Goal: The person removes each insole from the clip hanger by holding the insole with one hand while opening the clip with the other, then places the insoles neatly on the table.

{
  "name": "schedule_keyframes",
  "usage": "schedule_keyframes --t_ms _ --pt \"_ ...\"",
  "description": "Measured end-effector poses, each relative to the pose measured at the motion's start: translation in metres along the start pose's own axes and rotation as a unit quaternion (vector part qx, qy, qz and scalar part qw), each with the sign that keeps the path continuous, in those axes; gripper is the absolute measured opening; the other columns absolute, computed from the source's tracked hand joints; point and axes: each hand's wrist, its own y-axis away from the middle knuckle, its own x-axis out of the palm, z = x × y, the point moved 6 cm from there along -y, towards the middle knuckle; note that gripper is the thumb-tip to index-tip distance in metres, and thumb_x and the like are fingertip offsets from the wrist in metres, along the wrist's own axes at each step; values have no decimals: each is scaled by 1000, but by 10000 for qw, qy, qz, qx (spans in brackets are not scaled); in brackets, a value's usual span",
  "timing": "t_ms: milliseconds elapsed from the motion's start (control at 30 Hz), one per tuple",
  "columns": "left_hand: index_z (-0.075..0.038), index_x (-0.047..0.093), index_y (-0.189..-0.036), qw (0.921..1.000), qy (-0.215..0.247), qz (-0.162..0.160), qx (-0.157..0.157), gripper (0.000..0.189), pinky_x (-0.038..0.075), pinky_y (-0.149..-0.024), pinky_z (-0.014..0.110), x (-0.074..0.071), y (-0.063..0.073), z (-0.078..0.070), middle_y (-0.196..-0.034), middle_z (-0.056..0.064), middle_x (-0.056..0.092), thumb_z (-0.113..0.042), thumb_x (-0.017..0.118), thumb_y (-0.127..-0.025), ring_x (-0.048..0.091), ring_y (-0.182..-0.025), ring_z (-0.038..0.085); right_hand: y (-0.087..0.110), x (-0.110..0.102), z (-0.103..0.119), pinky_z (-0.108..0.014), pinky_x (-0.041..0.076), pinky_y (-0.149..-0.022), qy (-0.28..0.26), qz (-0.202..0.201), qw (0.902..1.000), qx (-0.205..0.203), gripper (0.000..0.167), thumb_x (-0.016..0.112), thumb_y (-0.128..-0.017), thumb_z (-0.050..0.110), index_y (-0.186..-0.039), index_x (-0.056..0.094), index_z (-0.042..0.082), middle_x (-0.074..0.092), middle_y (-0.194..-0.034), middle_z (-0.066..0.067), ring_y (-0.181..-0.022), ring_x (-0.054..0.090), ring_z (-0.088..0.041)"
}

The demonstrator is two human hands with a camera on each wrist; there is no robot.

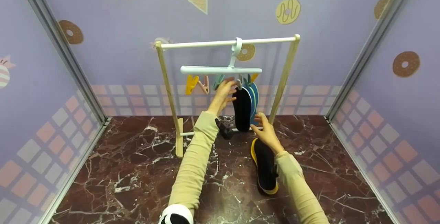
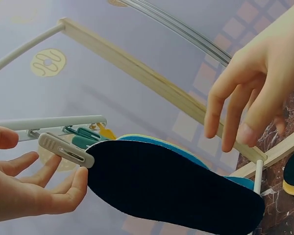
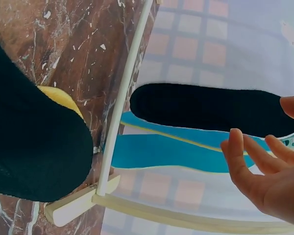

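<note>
A black insole (image 1: 242, 110) hangs toe-down from a grey clothespin (image 2: 66, 150) under the white hanger (image 1: 220, 70). Right at that clothespin is my left hand (image 1: 222, 95), its fingers loosely spread and not pinching it. Lower down, beside the hanging insoles, my right hand (image 1: 267, 132) is held in the air with relaxed, parted fingers and nothing in them. Blue insoles (image 3: 166, 152) hang behind the black one, partly hidden by it. Below my right hand, another black insole with a yellow edge (image 1: 266, 169) lies on the marbled surface, partly covered by the right forearm.
The hanger hooks over the white rail of a wooden-sided rack (image 1: 284, 79). Yellow (image 1: 191, 84), pink (image 1: 204, 85) and green (image 1: 218, 81) clothespins dangle along its left part. Patterned walls (image 1: 388, 107) enclose the dark red marbled surface (image 1: 137, 169) at the back and both sides.
</note>
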Motion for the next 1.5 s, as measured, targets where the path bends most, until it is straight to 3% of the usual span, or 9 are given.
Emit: schedule_keyframes --t_ms 267,500,667,867,1133,1200,1367,1433,1500 --pt "-14 39 -132 9999 -132 -12 -41 38 37 -99 46 1 -1 1 -139 8 39 -20 38 -95 37 -126 32 -8 1 -4 -47 50 -74 265 -38 9994 207 48 60 -84 12 -126 39 -2 50 -123 -28 -92 57 -41" --pt "-14 40 -131 9996 -213 -69 -142 37 36 -100 46 -1 -1 5 -140 8 38 -20 39 -94 35 -127 33 -18 7 -5 -50 44 -85 289 114 9991 278 53 58 -85 15 -130 36 -1 47 -127 -26 -98 54 -41" --pt "-15 41 -131 9995 -279 -53 -140 37 36 -100 46 -1 -2 6 -140 7 38 -20 38 -94 34 -128 33 -26 8 -1 -50 43 -86 284 26 9993 260 55 58 -85 15 -132 34 -1 46 -128 -26 -99 54 -42" --pt "-15 40 -132 9992 -364 -15 -132 38 39 -97 44 -1 -3 6 -141 7 36 -22 37 -94 36 -127 32 -35 9 0 -49 46 -83 275 -61 9994 193 54 58 -85 13 -131 34 -1 48 -126 -27 -95 56 -41" --pt "-14 40 -132 9989 -462 66 -82 39 40 -95 43 1 7 -1 -142 7 34 -23 37 -95 38 -125 32 -45 7 -2 -46 47 -78 181 -229 9993 219 50 59 -85 13 -128 38 -1 57 -113 -24 -87 58 -39" --pt "-15 40 -132 9985 -532 -1 -96 39 40 -94 43 1 0 3 -142 8 35 -24 37 -95 38 -125 32 -45 6 -2 -44 48 -76 249 -242 9991 229 48 59 -85 12 -126 40 -1 58 -109 -24 -85 58 -38" --pt "-27 50 -122 9981 -597 -39 146 33 48 -77 37 -16 -79 51 -134 0 46 -34 47 -90 47 -115 28 -48 6 -7 -39 48 -72 138 -156 9996 184 43 60 -84 18 -121 47 -1 61 -101 -22 -82 60 -33" --pt "-31 52 -118 9977 -635 -66 227 31 49 -69 34 -25 -117 74 -131 -3 49 -38 49 -88 50 -110 27 -54 8 -18 -32 48 -69 -14 -145 9998 -153 43 61 -84 25 -118 50 2 63 -95 -16 -78 60 -26" --pt "-31 52 -117 9972 -696 -187 195 29 49 -67 33 -27 -131 83 -130 -1 49 -36 47 -89 50 -108 28 -65 15 -45 -28 47 -66 -75 -140 9987 -493 43 62 -83 31 -115 53 4 64 -90 -11 -75 59 -21"
